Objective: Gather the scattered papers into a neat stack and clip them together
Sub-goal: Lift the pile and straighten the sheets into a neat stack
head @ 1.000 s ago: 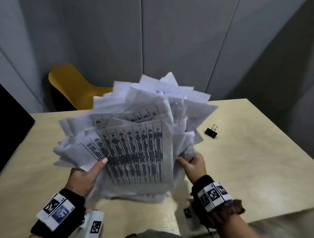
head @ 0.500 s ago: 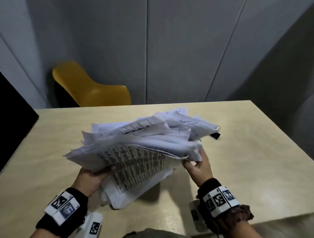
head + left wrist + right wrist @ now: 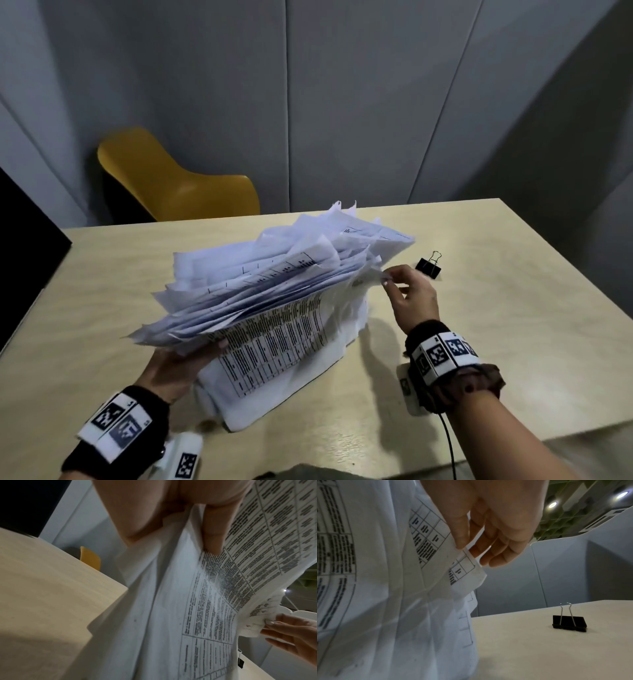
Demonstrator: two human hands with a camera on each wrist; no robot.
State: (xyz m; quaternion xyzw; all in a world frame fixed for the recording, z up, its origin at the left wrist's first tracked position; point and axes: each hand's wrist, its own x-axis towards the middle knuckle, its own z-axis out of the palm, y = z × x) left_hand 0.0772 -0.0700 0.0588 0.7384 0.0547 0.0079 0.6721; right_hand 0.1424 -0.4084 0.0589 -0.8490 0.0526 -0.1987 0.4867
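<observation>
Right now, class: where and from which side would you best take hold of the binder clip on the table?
Probably by the black body of the clip, pinched across its flat sides from above. It stands upright on the table, wire handles up, free of the papers, beside the right hand.

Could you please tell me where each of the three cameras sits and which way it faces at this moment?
Head: on the person's head, looking forward and down at the table; shows the left hand gripping the papers, the right hand, both banded wrists.
Left wrist: under the left hand, looking up along the papers.
Right wrist: under the right hand, which pinches a sheet corner.
Shared: all three show the binder clip.
</observation>
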